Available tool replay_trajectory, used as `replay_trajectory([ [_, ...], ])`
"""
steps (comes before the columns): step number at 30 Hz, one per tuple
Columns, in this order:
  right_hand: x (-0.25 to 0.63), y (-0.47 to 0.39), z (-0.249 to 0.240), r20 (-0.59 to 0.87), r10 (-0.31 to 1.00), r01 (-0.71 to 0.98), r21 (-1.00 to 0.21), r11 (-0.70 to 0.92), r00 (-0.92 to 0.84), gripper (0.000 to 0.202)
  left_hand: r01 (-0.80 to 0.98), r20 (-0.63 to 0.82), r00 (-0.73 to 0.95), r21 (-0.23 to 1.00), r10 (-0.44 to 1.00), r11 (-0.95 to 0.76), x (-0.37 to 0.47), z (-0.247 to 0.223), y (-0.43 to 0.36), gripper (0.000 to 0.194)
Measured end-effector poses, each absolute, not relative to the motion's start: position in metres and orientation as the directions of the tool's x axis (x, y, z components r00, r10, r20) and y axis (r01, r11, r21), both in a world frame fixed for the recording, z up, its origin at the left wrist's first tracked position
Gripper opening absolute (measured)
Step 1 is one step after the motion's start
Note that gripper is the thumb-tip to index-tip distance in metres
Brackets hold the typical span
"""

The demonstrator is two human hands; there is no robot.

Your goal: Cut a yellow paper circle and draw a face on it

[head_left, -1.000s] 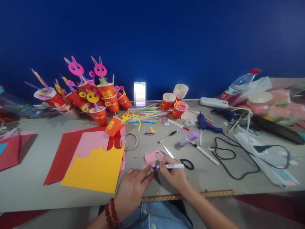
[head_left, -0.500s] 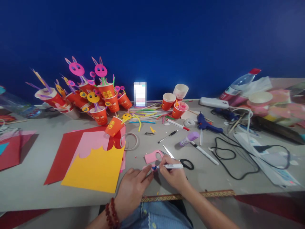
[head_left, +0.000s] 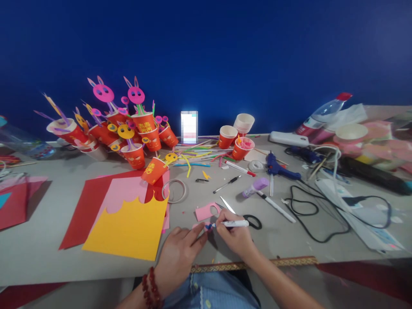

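Note:
In the head view my right hand [head_left: 236, 236] grips a white marker [head_left: 236, 223], its tip pointing left onto a small pink paper piece [head_left: 206, 226] with blue marks on it. My left hand [head_left: 180, 253] lies with its fingers stretched out, their tips pressing the edge of that piece against the table; its palm is hidden. Just above the hands is a pink paper scrap [head_left: 207, 212] with a round hole cut in it. Black-handled scissors [head_left: 252, 222] lie beside my right hand, partly covered by the marker.
Yellow paper [head_left: 128, 231] lies over red and pink sheets on the left. A tape roll [head_left: 184, 191], a pen [head_left: 227, 184], a purple glue stick [head_left: 255, 187] and a blue glue gun [head_left: 283, 171] lie around. Decorated red cups [head_left: 133, 156] stand behind; a black cable [head_left: 312, 229] loops at right.
My right hand and the marker have shifted very slightly to the right. My left hand has stayed in place on the pink paper piece.

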State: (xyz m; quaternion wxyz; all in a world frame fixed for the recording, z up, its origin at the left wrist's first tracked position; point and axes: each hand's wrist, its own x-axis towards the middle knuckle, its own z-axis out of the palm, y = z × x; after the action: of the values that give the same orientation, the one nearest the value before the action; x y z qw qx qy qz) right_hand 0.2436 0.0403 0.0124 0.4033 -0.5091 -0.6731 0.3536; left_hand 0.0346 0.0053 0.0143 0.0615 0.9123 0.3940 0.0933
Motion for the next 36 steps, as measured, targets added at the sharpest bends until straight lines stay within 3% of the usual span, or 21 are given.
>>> replay_trajectory([
  [11, 0.245, 0.040, 0.011, 0.182, 0.970, 0.394, -0.889, 0.234, -0.164, 0.014, 0.700, 0.123, 0.677, 0.193, 0.725, -0.687, 0.034, 0.014, 0.005, 0.039],
  [24, 0.247, 0.039, 0.011, 0.165, 0.986, 0.260, -0.952, 0.159, 0.003, 0.010, 0.695, 0.215, 0.654, 0.208, 0.726, -0.688, 0.032, 0.006, 0.004, 0.042],
  [30, 0.247, 0.039, 0.012, 0.237, 0.965, 0.287, -0.922, 0.261, -0.116, 0.015, 0.703, 0.194, 0.663, 0.172, 0.723, -0.690, 0.031, 0.001, 0.004, 0.048],
  [36, 0.245, 0.040, 0.007, 0.257, 0.947, 0.394, -0.864, 0.314, -0.192, 0.014, 0.699, 0.227, 0.657, 0.173, 0.719, -0.693, 0.032, 0.000, 0.004, 0.039],
])
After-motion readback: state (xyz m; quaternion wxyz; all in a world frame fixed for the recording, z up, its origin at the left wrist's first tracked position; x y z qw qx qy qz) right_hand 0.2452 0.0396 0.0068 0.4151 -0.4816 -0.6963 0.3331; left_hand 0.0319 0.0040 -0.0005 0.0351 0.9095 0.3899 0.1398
